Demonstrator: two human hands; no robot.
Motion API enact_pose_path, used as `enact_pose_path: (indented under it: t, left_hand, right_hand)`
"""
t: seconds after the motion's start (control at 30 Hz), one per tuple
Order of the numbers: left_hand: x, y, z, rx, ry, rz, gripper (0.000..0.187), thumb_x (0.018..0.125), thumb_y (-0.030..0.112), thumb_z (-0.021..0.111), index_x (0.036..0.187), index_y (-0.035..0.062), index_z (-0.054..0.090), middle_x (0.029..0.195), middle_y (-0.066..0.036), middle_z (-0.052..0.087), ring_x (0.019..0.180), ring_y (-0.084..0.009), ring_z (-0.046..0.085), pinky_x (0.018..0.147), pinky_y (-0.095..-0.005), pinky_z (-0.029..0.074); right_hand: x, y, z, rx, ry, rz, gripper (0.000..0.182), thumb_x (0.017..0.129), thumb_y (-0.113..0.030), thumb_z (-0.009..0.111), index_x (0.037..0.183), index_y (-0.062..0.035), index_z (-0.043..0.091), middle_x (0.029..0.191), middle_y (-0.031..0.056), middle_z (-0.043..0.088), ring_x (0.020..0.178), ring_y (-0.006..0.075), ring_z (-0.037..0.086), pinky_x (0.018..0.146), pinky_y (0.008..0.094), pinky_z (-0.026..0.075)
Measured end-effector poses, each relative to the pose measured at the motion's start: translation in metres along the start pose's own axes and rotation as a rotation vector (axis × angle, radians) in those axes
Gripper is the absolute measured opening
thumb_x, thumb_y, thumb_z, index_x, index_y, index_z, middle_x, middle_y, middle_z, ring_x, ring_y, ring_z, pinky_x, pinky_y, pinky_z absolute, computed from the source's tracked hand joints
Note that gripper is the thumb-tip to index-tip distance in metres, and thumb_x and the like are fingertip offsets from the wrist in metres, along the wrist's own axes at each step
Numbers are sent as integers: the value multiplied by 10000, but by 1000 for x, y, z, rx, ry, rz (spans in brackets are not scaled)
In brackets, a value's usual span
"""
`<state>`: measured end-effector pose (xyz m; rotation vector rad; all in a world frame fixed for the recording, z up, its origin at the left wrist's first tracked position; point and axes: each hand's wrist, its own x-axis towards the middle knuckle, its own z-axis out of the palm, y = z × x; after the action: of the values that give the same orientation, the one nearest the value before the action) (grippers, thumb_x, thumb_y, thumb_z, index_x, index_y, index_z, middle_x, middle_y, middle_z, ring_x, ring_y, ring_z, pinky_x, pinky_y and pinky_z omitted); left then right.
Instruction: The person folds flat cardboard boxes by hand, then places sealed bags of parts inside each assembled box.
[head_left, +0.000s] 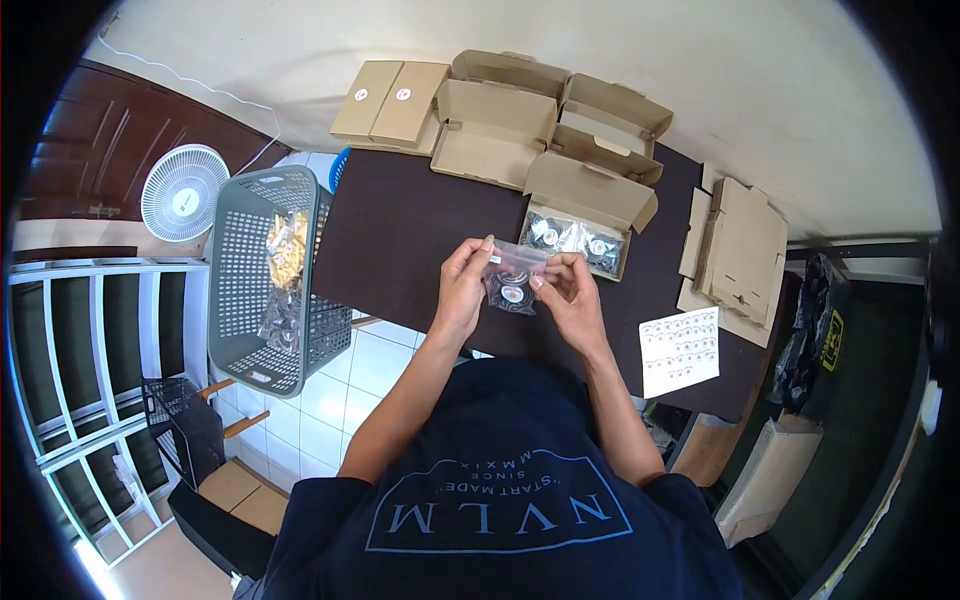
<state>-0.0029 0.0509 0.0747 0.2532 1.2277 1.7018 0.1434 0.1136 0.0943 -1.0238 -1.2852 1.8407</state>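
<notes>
Between my hands hangs a clear zip bag (511,290) with dark contents and a round white sticker on its front. My left hand (464,283) pinches its upper left corner. With thumb and fingers, my right hand (570,298) grips the upper right side. Just beyond the bag, an open cardboard box (588,190) holds similar clear bags (573,240) with round stickers. To the right of my right hand, a white sticker sheet (680,352) with rows of small round labels lies on the dark table (390,215).
Further open boxes (495,130) and closed boxes with stickers (390,102) stand along the table's back. Flattened cardboard (738,245) is stacked at the right. Left of the table, a grey basket (230,330) holds bags of yellowish and dark items. A white fan (186,193) stands behind it.
</notes>
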Motion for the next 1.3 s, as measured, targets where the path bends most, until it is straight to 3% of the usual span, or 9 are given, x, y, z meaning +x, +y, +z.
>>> enact_pose_path:
  t: [0.17,0.27,0.5,0.73,0.83,0.93,1.07,1.2,1.3]
  left_hand:
    - [7,3,6,25,-66,-43,195,1007,204,561,977,25,634,847,-35,657,800,-76,617,696,-225,476]
    - [11,-1,2,192,-137,128,185,1008,184,562,994,19,644,875,-26,664,788,-51,588,703,-210,464]
    - [9,-8,-5,107,-199,79,148,1014,151,546,1014,32,633,854,-10,645,749,-41,568,664,-210,462]
    - [-4,-4,-14,324,-213,-10,182,983,193,608,1048,35,671,846,29,609,628,-5,396,539,-175,285]
    - [-2,-8,-19,400,-254,-4,324,971,188,611,1258,39,593,1017,-41,637,860,-86,590,724,-230,488]
    - [1,3,-36,409,-115,-114,369,954,176,633,1293,52,557,1059,-83,639,980,-142,615,833,-286,512]
    - [3,18,-70,448,14,-116,337,962,211,620,1254,53,563,1030,-92,640,957,-166,637,815,-278,528]
    - [-6,27,-93,464,108,-118,304,967,236,612,1211,55,591,1008,-77,639,941,-155,636,802,-274,522]
    - [-13,24,-112,458,141,-124,289,964,244,616,1185,58,606,1001,-73,647,927,-147,636,796,-276,518]
  right_hand:
    - [15,15,-22,-109,-178,24,229,917,-46,661,1135,23,661,918,16,682,820,59,589,743,211,475]
    - [17,-9,-19,-72,-156,5,182,912,-51,670,1080,17,689,885,7,686,806,48,582,714,205,464]
    - [27,-3,-29,-366,-227,-2,110,854,-48,714,948,12,720,749,31,691,696,65,587,629,240,470]
    - [20,-3,-23,-570,-321,68,110,832,-65,705,913,8,717,735,80,693,692,126,628,659,297,494]
    - [27,11,-35,-555,-287,15,110,839,-52,699,932,3,721,778,84,715,714,130,637,689,289,501]
    - [51,15,-66,-541,-125,-74,125,844,-47,699,960,-9,723,818,81,726,777,115,641,729,287,503]
    - [91,5,-100,-725,93,-33,149,828,-56,709,970,-10,712,846,127,724,777,166,668,720,313,503]
    - [127,21,-119,-890,18,-31,145,848,-44,695,985,1,687,828,75,708,776,110,627,732,296,498]
    - [145,41,-121,-925,-76,21,184,835,-61,697,1010,-8,676,900,118,727,840,198,684,783,326,508]
